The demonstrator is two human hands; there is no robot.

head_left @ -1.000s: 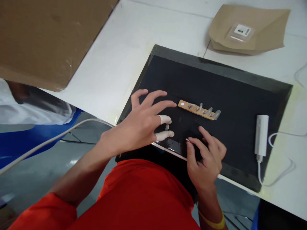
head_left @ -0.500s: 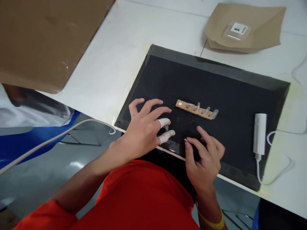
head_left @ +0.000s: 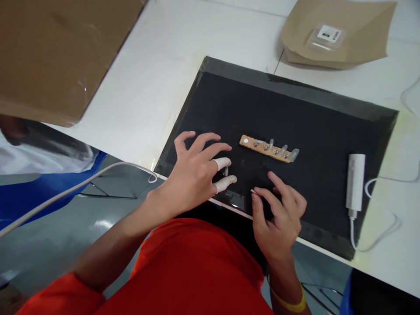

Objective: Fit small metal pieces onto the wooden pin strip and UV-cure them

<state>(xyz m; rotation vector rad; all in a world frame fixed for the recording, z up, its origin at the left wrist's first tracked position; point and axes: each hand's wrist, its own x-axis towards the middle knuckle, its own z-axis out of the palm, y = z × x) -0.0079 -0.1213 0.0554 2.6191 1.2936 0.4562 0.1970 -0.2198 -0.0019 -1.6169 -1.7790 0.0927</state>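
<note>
Over the black mat's near left part, my left hand point(head_left: 197, 170) has its fingers spread, with white finger cots point(head_left: 225, 184) on thumb and index finger. A small shiny piece point(head_left: 226, 171) shows in the gap between those two fingers; whether they touch it I cannot tell. To the right, my right hand point(head_left: 278, 210) pinches a tiny thin metallic piece point(head_left: 252, 191) between thumb and index fingertips, its exact kind too small to make out. Beyond both hands lies a tan strip point(head_left: 251, 142) carrying small metal parts and several translucent, nail-shaped tips point(head_left: 294, 155).
The black mat point(head_left: 295, 109) covers part of the white table point(head_left: 170, 52). A white cylindrical device point(head_left: 356, 181) with a cable lies at its right edge. A brown paper tray point(head_left: 367, 30) holds a clear plastic box point(head_left: 326, 37). Cardboard point(head_left: 65, 52) occupies the far left, near another person's sleeve point(head_left: 59, 148).
The view has shifted slightly. Both hands keep nearly the same pose, and the right fingertips still pinch the tiny piece. The tan strip stays where it was on the mat.
</note>
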